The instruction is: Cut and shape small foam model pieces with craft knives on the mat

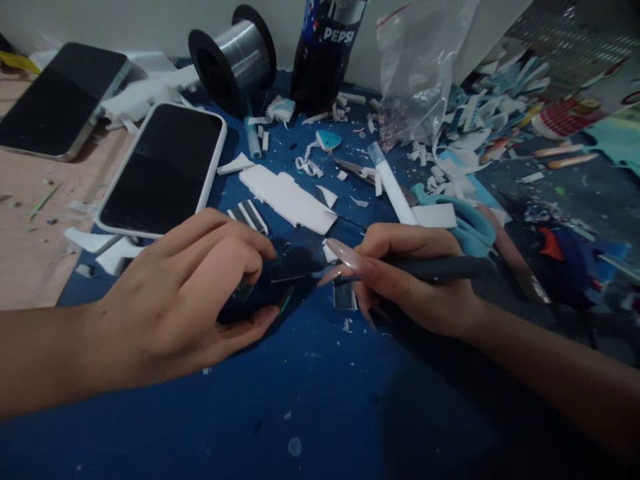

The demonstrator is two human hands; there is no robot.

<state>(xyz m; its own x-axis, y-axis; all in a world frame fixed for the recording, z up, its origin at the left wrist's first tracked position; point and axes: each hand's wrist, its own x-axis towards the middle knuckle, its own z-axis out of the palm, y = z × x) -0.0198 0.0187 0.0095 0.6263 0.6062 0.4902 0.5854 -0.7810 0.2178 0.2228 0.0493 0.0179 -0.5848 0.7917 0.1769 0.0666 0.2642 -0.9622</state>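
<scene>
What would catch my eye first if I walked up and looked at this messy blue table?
Probably the two hands in the middle: the left hand presses a small dark piece onto the blue mat, while the right hand holds a dark pen-like tool to it. Behind them lie a phone in a white case, a Pepsi bottle and heaps of white scraps.

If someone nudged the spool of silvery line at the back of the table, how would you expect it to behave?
The spool lies on its side, resting on its round black flanges, so a nudge would probably set it rolling. It looks well filled with line, so likely fairly heavy for its size. The Pepsi bottle beside it might stop it.
</scene>
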